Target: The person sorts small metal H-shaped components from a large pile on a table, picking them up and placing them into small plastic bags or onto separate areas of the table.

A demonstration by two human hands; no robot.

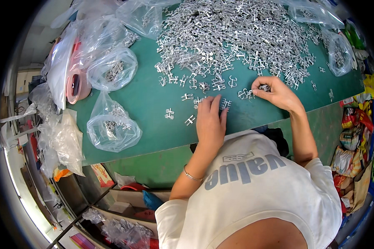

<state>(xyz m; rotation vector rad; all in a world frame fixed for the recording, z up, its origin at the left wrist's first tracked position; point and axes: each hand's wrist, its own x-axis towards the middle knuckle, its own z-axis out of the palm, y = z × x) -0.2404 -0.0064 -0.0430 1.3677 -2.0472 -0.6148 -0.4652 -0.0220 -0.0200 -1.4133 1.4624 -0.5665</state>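
Left hand (210, 120) flat and open, fingers spread, pressing on small metal pieces (225, 103) on the green table (149, 120). Right hand (277, 93) curled, pinching one metal piece (264, 87) at the edge of the big pile (237, 37).

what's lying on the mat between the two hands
In the head view, a few small silver metal parts lie on the green mat between the left hand and the right hand.
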